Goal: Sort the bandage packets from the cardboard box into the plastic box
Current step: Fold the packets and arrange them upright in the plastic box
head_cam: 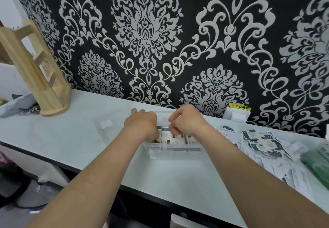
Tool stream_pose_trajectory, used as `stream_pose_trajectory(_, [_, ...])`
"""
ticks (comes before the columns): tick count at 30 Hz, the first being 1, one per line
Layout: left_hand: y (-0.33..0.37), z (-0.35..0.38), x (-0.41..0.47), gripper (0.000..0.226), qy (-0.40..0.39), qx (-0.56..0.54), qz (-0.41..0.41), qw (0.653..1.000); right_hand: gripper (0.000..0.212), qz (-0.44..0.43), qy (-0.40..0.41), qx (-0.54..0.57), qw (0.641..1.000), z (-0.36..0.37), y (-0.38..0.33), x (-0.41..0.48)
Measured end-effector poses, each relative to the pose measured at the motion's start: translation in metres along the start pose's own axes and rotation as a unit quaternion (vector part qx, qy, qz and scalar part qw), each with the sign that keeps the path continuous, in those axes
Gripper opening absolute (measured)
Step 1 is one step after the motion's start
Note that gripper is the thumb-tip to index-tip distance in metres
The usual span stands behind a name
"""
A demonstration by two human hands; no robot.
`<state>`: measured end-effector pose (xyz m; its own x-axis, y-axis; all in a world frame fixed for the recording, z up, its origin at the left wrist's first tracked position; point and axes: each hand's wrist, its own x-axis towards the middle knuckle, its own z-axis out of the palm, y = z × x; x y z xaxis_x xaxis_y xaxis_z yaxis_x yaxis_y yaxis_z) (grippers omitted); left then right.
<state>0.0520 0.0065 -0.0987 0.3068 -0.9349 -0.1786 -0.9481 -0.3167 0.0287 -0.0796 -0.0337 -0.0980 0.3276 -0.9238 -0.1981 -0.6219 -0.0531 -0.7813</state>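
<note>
- Table (53, 138): some loose packets lie near its front edge on my right. I think my right arm could sweep them off.
- Pile of loose packets (258, 142): it lies spread out just to the right of the clear box. It is messy, so I could grab 2 at once or miss some.
- Green thing (316, 160) at the far right: it may be the cardboard box, but I cannot tell.
- Plastic box (174, 153): it sits in the middle of the table, under both my hands. It looks light. If I push too hard, it could slide or tip.
- Left hand (140, 124): it is over the left end of the box, fingers bent down inside against the packets. The fingertips are hidden, so I cannot tell if they grip anything.
- Right hand (187, 121): fingers curled, thumb close to 1 fingertip, right above the row. It looks like a pinch, but I cannot tell if a packet is in it.
- Row of packets (176, 137): they stand on edge in the box. A bump could knock them flat.
</note>
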Motion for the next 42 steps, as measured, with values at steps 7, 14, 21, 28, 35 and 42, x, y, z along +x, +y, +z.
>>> stream_pose_trajectory(7, [0.036, -0.035, -0.048, 0.026, 0.247, -0.174, 0.113, 0.946, 0.015, -0.054, 0.085, 0.097, 0.990, -0.065, 0.018, -0.057])
stream_pose_trajectory(14, [0.149, 0.014, -0.090, 0.028, 0.121, -0.232, 0.251, 0.932, 0.035, 0.054, 0.116, -0.137, 0.982, -0.116, 0.102, -0.098])
stream_pose_trajectory(21, [0.186, 0.087, -0.075, 0.071, -0.031, -0.098, 0.249, 0.963, 0.067, 0.133, 0.070, -0.241, 0.959, -0.119, 0.157, -0.119])
stream_pose_trajectory(28, [0.177, 0.083, -0.071, 0.052, 0.030, -0.072, 0.265, 0.961, 0.062, 0.043, 0.031, -0.275, 0.960, -0.119, 0.167, -0.122])
stream_pose_trajectory(35, [0.183, 0.077, -0.076, 0.038, 0.067, -0.103, 0.274, 0.954, 0.056, 0.011, 0.070, -0.253, 0.965, -0.113, 0.176, -0.118])
stream_pose_trajectory(42, [0.179, 0.075, -0.070, 0.059, 0.061, -0.136, 0.274, 0.950, 0.052, 0.001, 0.078, -0.273, 0.959, -0.108, 0.178, -0.117])
